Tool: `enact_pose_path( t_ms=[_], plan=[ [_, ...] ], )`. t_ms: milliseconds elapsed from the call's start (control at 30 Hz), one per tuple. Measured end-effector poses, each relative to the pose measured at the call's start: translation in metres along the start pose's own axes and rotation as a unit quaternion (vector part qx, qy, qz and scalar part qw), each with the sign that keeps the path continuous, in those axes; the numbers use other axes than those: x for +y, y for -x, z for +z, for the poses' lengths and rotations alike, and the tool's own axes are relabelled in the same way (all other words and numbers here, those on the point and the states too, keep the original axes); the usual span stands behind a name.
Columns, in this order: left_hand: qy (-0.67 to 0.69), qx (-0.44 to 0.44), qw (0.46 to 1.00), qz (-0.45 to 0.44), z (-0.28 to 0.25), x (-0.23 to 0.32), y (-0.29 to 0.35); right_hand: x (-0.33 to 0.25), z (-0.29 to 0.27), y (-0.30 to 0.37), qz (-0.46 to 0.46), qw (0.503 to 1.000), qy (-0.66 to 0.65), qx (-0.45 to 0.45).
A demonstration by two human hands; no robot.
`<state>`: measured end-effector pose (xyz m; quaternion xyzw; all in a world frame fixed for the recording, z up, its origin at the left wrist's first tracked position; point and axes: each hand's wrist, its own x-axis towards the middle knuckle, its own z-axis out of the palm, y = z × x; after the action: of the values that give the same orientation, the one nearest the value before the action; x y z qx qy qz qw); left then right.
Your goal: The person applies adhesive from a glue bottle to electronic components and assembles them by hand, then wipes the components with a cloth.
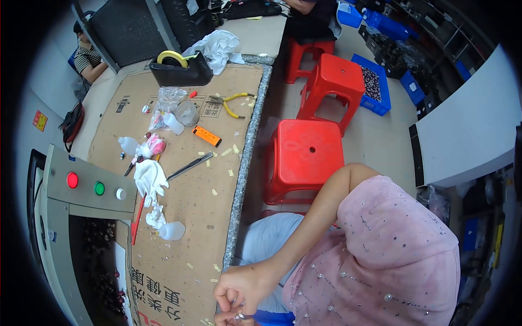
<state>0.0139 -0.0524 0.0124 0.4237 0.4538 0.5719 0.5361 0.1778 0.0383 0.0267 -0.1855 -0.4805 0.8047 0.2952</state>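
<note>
My right hand [247, 286] is closed in a pinch just past the table's near edge, its fingers curled down. Right below it my left hand [232, 320] is cut off by the lower rim, its fingers drawn together. Between the fingertips shows a small shiny whitish piece [240, 315], too small to name. A blue surface [274, 318], perhaps a bin, lies beside the hands. On the cardboard-covered table [201, 244] lie a white squeeze bottle [172, 231], a white glove [151, 178], tweezers [190, 165] and a red stick-like tool [137, 220].
Farther up are yellow-handled pliers [235, 106], an orange case [207, 136], a glass jar [187, 114] and a black tape dispenser [182, 73]. A grey machine [92, 190] with lit buttons stands left. Red stools [310, 155] and a blue crate [384, 98] stand right. Other people sit farther off.
</note>
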Motion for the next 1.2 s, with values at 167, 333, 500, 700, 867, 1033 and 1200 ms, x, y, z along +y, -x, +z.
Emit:
enact_pose_path(
  t_ms=[167,333,500,700,867,1033,1200],
  plan=[
    [-0.018,-0.008,1.000,-0.002,0.011,0.007,-0.007,-0.006,-0.005,0.004,-0.014,1.000,-0.019,0.008],
    [-0.039,0.001,0.999,-0.010,0.014,0.011,-0.006,-0.008,-0.005,0.004,-0.013,1.000,-0.008,0.001],
    [-0.010,0.005,1.000,-0.014,0.016,0.014,-0.004,-0.004,-0.002,0.000,-0.011,0.999,0.028,-0.018],
    [0.044,-0.015,0.999,0.004,0.010,0.010,-0.001,-0.010,0.005,0.001,0.019,1.000,-0.005,-0.019],
    [0.048,-0.008,0.999,0.002,0.006,0.008,0.002,-0.002,0.006,-0.003,0.014,1.000,0.000,-0.016],
    [0.052,-0.002,0.999,0.005,0.008,0.011,0.000,-0.002,0.007,-0.005,0.017,1.000,-0.002,-0.019],
    [0.062,-0.007,0.998,-0.002,0.005,0.010,0.000,-0.003,0.007,-0.007,0.036,0.999,-0.009,-0.019]
  ],
)
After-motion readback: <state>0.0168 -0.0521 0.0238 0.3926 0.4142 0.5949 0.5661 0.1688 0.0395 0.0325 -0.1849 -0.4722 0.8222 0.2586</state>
